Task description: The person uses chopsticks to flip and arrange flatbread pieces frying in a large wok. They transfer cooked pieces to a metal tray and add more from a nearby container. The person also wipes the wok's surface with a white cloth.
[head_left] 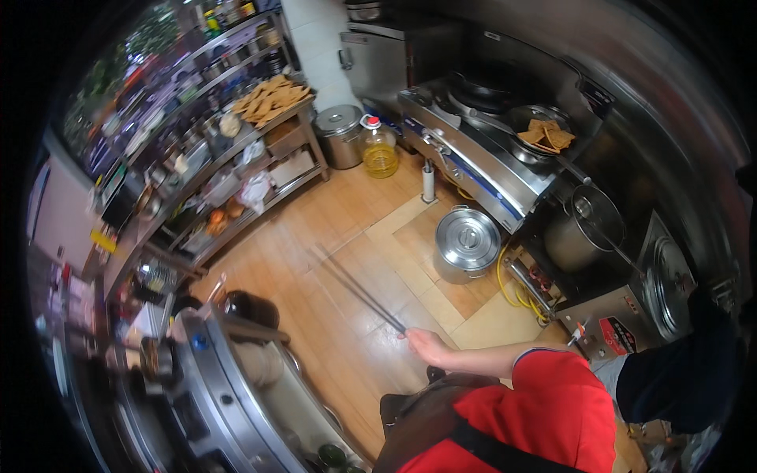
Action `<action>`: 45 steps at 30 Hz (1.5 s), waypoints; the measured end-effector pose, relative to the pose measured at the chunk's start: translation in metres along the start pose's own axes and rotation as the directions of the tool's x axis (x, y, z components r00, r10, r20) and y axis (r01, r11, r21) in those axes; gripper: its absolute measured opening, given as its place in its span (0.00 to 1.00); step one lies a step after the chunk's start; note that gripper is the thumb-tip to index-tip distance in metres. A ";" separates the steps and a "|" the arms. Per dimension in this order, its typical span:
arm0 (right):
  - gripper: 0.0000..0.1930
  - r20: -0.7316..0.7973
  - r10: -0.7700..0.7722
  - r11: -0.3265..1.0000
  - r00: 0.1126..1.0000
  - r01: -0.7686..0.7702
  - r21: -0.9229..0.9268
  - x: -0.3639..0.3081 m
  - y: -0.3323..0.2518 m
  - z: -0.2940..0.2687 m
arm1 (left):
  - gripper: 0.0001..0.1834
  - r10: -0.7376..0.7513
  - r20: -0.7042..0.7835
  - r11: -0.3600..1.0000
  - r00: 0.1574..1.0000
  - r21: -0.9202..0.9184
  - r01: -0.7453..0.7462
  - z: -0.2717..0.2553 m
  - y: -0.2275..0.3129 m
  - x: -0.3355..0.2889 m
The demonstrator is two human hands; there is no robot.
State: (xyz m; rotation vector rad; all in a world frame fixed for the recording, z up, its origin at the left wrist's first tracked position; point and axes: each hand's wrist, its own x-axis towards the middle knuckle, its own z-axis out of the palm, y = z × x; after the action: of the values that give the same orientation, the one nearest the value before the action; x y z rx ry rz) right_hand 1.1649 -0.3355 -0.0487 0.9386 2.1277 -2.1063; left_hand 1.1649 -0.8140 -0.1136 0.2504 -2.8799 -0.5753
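Note:
My right hand (pixel 426 348) is closed round a pair of long, thin chopsticks (pixel 359 292). They stretch out to the upper left above the floor, and their far tips are blurred. Below the hand show my red sleeve and a dark apron. My left hand does not appear. Beyond the chopsticks, on the right, a lidded steel pot (pixel 467 240) stands on the floor, apart from them. Golden flat pieces of fried food (pixel 546 135) lie in a strainer over a wok on the stove.
The steel stove (pixel 473 185) runs along the right, with a tall pot (pixel 579 236) nearer me. An oil jug (pixel 381 154) and a steel bin (pixel 341 138) stand at the back. Shelves at left bear a heap of fried pieces (pixel 272 100). A steel counter (pixel 236 386) is at lower left.

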 end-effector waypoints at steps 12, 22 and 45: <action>0.11 -0.935 0.074 0.990 0.348 0.086 0.110 0.248 0.009 -0.143 | 0.10 0.083 0.675 0.889 0.733 -0.383 0.252 0.237 0.120 0.238; 0.16 -0.994 0.000 0.975 -0.107 -0.219 0.023 0.425 -0.036 -0.366 | 0.01 0.222 0.627 0.669 0.747 -0.655 0.351 0.365 0.310 0.565; 0.20 -0.954 -0.047 0.872 0.295 -0.454 -0.183 0.759 -0.055 -0.254 | 0.23 -0.052 0.779 0.971 0.625 -0.106 0.212 0.470 0.498 0.789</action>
State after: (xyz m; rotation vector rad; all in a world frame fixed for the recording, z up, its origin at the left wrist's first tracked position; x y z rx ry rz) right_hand 0.6205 0.2067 -0.2801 2.6459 2.3593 -0.7468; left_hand 0.2347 -0.3505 -0.2207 0.2250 -3.6050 -1.2526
